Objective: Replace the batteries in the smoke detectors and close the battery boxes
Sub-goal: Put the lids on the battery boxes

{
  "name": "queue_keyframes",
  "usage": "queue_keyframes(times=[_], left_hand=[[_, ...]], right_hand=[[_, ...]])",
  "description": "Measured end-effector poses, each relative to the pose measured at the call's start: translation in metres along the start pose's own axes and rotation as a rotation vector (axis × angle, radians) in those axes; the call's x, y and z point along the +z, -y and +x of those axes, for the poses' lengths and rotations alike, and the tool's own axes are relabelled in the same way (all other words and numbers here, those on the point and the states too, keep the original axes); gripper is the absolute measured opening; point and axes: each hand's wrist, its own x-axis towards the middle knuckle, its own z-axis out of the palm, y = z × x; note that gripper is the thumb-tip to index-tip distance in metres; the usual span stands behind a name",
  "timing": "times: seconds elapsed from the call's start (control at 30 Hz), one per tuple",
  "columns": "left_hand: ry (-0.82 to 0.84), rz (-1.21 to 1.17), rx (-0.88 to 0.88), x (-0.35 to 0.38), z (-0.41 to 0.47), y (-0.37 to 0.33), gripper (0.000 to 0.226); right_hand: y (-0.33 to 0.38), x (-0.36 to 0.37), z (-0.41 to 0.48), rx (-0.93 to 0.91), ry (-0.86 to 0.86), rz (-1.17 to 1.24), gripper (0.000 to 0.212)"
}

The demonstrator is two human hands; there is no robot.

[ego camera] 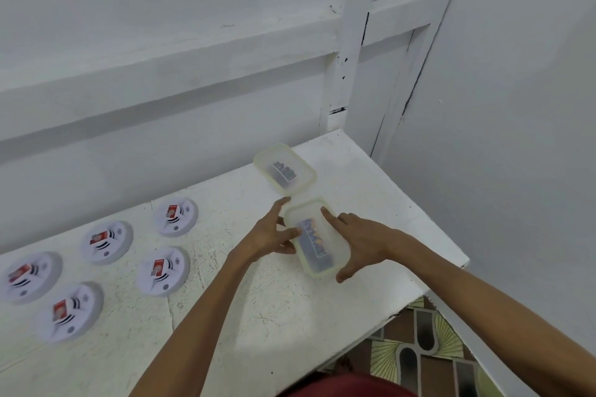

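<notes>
On the white table [274, 316], the left hand [269, 234] and right hand [361, 243] gripped the near battery box [317, 237] from both sides, lid on. A second box [284, 168] sat just beyond, five smoke detectors [163, 271] lying to the left.

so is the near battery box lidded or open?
Lidded: a translucent lid covers the near box, batteries blurred beneath. Left hand and right hand press on it. Fully snapped: cannot tell.
</notes>
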Motion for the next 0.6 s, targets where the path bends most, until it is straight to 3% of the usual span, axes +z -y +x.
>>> queue_keyframes(times=[0.4, 0.5, 0.6], left_hand=[[0.149, -0.163, -0.231, -0.016, 0.018, -0.014, 0.058], [0.182, -0.056, -0.285, -0.017, 0.023, -0.020, 0.049], [0.028, -0.019, -0.296, -0.012, 0.036, -0.026, 0.036]], right_hand=[[0.001, 0.011, -0.002, -0.015, -0.123, -0.122, 0.139], [0.003, 0.009, -0.004, -0.004, -0.094, -0.115, 0.139], [0.007, 0.002, -0.005, 0.030, -0.040, -0.064, 0.145]])
